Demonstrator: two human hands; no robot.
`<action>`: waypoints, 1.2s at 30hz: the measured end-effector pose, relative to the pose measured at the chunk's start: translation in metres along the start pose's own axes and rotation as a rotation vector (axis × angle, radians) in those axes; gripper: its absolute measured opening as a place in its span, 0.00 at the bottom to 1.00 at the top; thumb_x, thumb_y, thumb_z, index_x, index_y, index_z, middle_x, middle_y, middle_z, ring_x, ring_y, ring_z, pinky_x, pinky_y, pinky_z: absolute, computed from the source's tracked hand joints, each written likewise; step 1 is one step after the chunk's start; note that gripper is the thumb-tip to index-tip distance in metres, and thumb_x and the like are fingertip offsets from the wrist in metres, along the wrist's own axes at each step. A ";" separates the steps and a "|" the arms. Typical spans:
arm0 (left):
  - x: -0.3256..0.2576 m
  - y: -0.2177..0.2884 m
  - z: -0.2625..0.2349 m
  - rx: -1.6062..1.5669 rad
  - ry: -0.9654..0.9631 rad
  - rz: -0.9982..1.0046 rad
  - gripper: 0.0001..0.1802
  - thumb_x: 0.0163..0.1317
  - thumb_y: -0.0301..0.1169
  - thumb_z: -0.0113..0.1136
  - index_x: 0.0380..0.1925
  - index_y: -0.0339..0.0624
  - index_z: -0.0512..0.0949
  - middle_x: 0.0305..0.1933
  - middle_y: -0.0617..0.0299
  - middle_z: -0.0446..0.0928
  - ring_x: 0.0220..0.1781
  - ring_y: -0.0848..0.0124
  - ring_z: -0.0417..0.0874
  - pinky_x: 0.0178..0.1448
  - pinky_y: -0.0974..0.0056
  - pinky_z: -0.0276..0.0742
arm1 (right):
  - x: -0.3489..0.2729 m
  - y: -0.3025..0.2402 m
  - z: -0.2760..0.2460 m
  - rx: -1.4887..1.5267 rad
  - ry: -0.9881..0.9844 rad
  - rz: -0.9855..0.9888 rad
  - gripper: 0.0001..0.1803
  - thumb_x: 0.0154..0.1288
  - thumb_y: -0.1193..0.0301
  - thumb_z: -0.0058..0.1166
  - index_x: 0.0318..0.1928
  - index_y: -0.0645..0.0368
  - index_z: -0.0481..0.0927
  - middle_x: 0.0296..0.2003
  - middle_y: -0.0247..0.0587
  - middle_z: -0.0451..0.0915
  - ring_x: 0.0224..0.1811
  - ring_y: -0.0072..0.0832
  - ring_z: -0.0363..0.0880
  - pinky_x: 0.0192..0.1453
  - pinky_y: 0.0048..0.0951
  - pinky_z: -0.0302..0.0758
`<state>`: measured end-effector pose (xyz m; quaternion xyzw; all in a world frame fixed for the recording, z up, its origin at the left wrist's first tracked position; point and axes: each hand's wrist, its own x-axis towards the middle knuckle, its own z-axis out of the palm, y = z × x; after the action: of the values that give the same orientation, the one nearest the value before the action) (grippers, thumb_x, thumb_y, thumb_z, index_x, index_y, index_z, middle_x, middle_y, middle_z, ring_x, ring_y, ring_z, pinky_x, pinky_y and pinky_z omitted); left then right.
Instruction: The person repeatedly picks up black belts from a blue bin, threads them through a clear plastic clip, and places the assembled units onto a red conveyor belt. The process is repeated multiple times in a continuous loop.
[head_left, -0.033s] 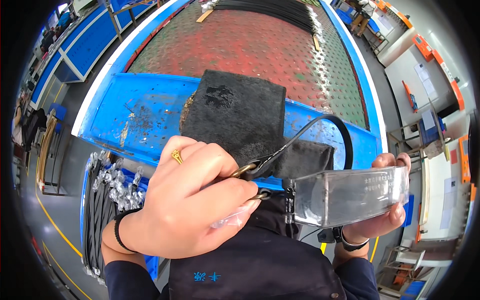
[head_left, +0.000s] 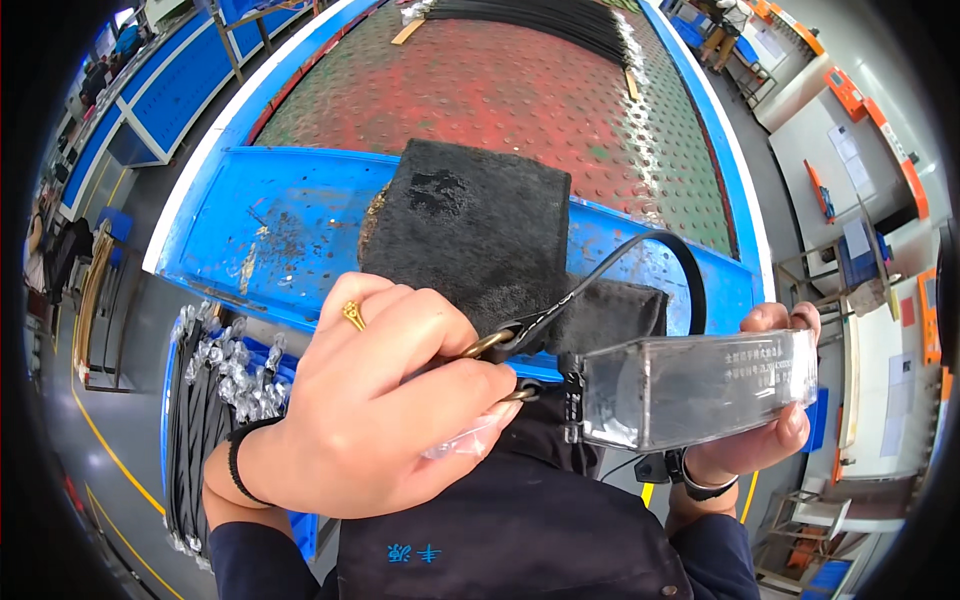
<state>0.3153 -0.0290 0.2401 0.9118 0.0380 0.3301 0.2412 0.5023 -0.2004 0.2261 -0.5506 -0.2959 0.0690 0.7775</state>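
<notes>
My left hand (head_left: 400, 385), with a gold ring on one finger, is closed on the brass-coloured buckle (head_left: 492, 342) of a black belt (head_left: 690, 275). A scrap of clear plastic wrap (head_left: 460, 440) pokes out under its fingers. From the buckle the belt loops up to the right and passes behind a clear plastic case (head_left: 690, 390). My right hand (head_left: 775, 430) grips that case by its far right end, fingers above and thumb below. Black fittings sit at the case's left end, close to my left fingers. Whether the belt touches the case is hidden.
A black cloth pad (head_left: 485, 220) lies on the blue bench ledge (head_left: 290, 220), with a smaller black piece (head_left: 625, 315) beside it. Beyond is a studded red-green mat (head_left: 450, 90) bearing black strips (head_left: 545, 28). Plastic-wrapped black straps (head_left: 205, 400) hang at the left.
The clear plastic case has shifted very slightly left and turned a little in my right hand. My left hand and the buckle look nearly unmoved.
</notes>
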 end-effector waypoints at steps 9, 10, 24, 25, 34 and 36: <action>0.000 0.000 0.000 0.036 -0.001 0.058 0.13 0.32 0.28 0.66 0.25 0.44 0.79 0.24 0.64 0.67 0.23 0.68 0.66 0.33 0.63 0.56 | 0.001 0.003 0.001 0.047 -0.057 0.026 0.42 0.37 0.49 0.56 0.53 0.60 0.61 0.36 0.51 0.71 0.39 0.34 0.71 0.42 0.31 0.70; 0.000 0.000 0.000 0.034 0.002 0.061 0.13 0.32 0.28 0.66 0.25 0.44 0.79 0.24 0.64 0.67 0.23 0.68 0.66 0.33 0.63 0.56 | 0.001 0.003 0.000 0.040 -0.060 0.031 0.42 0.37 0.49 0.56 0.53 0.60 0.61 0.36 0.52 0.71 0.39 0.34 0.71 0.42 0.31 0.70; -0.006 -0.005 0.001 0.055 0.063 0.047 0.12 0.36 0.27 0.65 0.26 0.43 0.79 0.26 0.63 0.67 0.24 0.67 0.65 0.32 0.63 0.57 | 0.002 0.005 -0.013 0.152 0.032 -0.026 0.40 0.40 0.52 0.55 0.53 0.59 0.60 0.40 0.47 0.68 0.37 0.31 0.70 0.34 0.28 0.73; -0.008 -0.006 0.001 0.045 0.070 0.027 0.11 0.36 0.27 0.65 0.26 0.43 0.79 0.26 0.62 0.68 0.25 0.67 0.65 0.32 0.63 0.57 | 0.002 0.003 -0.005 0.213 0.100 -0.064 0.40 0.40 0.53 0.56 0.53 0.58 0.58 0.41 0.44 0.66 0.35 0.28 0.69 0.31 0.27 0.75; -0.010 -0.012 -0.006 -0.006 0.046 0.015 0.10 0.37 0.26 0.64 0.24 0.41 0.78 0.24 0.62 0.68 0.24 0.68 0.68 0.32 0.64 0.57 | -0.009 -0.001 0.001 0.035 -0.045 -0.029 0.44 0.35 0.48 0.64 0.54 0.50 0.61 0.39 0.42 0.69 0.37 0.26 0.68 0.38 0.25 0.72; -0.011 -0.013 -0.008 -0.008 0.049 0.012 0.10 0.36 0.26 0.64 0.24 0.41 0.78 0.24 0.62 0.69 0.24 0.68 0.68 0.32 0.64 0.57 | -0.009 0.000 0.008 0.015 -0.029 -0.038 0.45 0.35 0.48 0.64 0.54 0.51 0.61 0.39 0.43 0.69 0.37 0.26 0.68 0.38 0.25 0.72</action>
<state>0.3031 -0.0174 0.2329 0.9027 0.0369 0.3539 0.2419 0.4907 -0.1979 0.2248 -0.5382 -0.3170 0.0646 0.7783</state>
